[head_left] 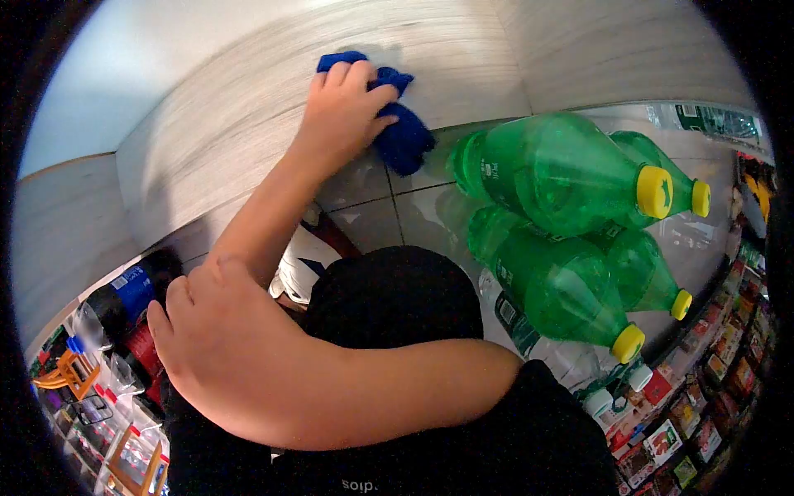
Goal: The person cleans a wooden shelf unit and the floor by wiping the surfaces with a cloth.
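Observation:
My left hand (347, 107) reaches up and presses a blue cloth (405, 140) against the pale wood-grain panel (240, 107), its fingers bent over the cloth. Part of the cloth hangs over the panel's lower edge, above grey floor tiles (356, 219). Across my body comes my right arm, and my right hand (198, 310) rests on my left forearm with its fingers somewhat apart. No object shows in it. Large green bottles with yellow caps (550, 169) lie to the right of the cloth.
Clear bottles with white caps (597, 402) are below the green ones. Dark bottles with blue and red labels (132, 285) lie at the left. Small colourful packages (662, 442) line the lower right edge. Another clear bottle (715, 121) is at the upper right.

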Available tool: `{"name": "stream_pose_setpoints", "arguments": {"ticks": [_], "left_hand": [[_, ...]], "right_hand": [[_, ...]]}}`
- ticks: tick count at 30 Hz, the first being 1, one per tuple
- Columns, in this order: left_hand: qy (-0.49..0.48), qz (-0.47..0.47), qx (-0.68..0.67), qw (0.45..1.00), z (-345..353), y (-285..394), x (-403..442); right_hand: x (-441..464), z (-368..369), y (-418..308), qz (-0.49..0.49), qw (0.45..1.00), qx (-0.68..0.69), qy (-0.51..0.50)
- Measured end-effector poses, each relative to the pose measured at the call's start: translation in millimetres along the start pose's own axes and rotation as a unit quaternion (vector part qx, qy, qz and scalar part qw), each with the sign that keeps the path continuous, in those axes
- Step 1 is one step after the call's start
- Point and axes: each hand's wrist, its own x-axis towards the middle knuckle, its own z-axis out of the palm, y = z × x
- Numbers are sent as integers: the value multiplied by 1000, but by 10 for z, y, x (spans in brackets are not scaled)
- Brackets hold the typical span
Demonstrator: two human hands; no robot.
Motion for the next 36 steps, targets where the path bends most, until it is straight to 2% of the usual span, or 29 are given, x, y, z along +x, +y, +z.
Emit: {"name": "stream_pose_setpoints", "arguments": {"ticks": [3, 5, 6, 10, 14, 16, 17, 19, 20, 24, 28, 30, 33, 35, 36], "left_hand": [[13, 11, 5, 1000, 193, 176, 282], [30, 13, -8, 999, 293, 327, 456], [44, 0, 0, 999, 341, 391, 530], [49, -60, 26, 997, 464, 548, 704], [55, -73, 14, 996, 466, 529, 603], [75, -19, -61, 995, 419, 464, 451], [75, -18, -57, 995, 397, 451, 371], [51, -22, -76, 996, 299, 461, 205], [2, -36, -70, 997, 249, 480, 132], [20, -17, -69, 997, 291, 511, 66], [-3, -9, -17, 1000, 356, 547, 290], [-22, 7, 14, 1000, 464, 491, 497], [-94, -19, 108, 990, 704, 363, 945], [-72, -30, 111, 991, 775, 256, 1066], [-41, -19, 104, 994, 846, 328, 1215]], "right_hand": [[9, 43, -25, -10, 999, -29, -33], [22, 59, -35, 16, 999, -14, -40], [28, 65, -31, 39, 998, 9, -47], [32, 101, 18, 57, 997, -45, -9], [40, 122, 74, 37, 999, -26, -21], [28, 113, 84, 35, 999, -22, -28], [28, 118, 85, 33, 999, -19, -19], [42, 116, 59, 29, 999, -15, -8], [46, 111, 36, 25, 999, -24, -11], [5, 113, -37, 17, 998, -57, -31], [8, 131, -62, 0, 999, -38, -30], [-3, 89, -65, 15, 999, -7, -37], [44, 51, -2, 57, 997, 46, -15], [41, -83, 52, 92, 995, 35, -28], [48, -79, 91, 107, 994, 17, 19]]}}
